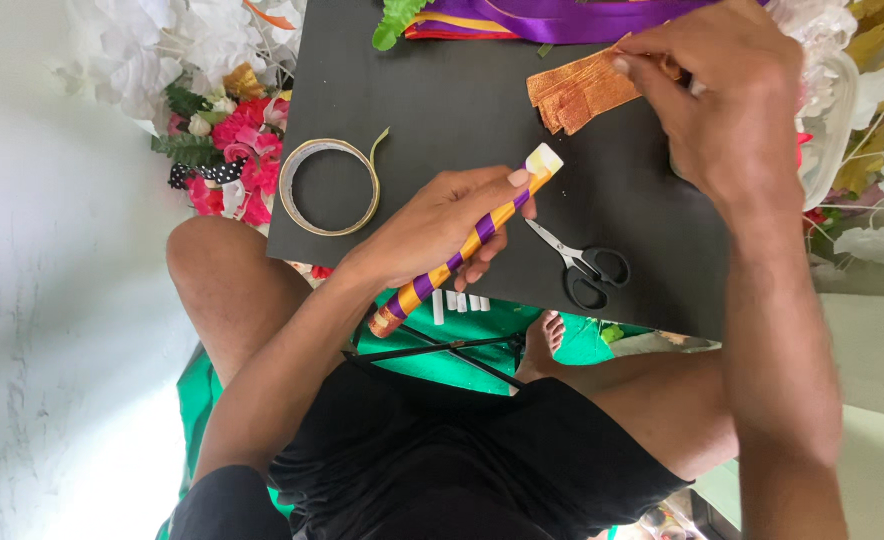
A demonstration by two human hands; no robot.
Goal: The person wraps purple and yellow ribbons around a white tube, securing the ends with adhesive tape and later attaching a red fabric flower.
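Seated, black board [442, 90] across my lap as a work surface. My left hand [442, 225] is wrapped around a stick [462, 250] bound in alternating orange and purple ribbon, held at a slant above the near edge of the board; the thumb presses a pale tab, probably tape, against the upper tip. The spiral wrap covers all of the stick I can see, from the lower end by my wrist up to that tip, so the wrapping reads as all but finished, with only the top end left to fasten. My right hand [722, 110] is up at the far right of the board, fingers pinching a stack of short orange ribbon strips [582, 92]; whether it grips one strip or the whole stack I cannot tell from this angle. Black-handled scissors [582, 265] lie closed on the board just beside the stick's tip. A tape roll [329, 186] sits to the left, loose end trailing. Purple ribbon [562, 18] lies along the far edge. Artificial flowers [232, 150] are heaped off the board's left side.
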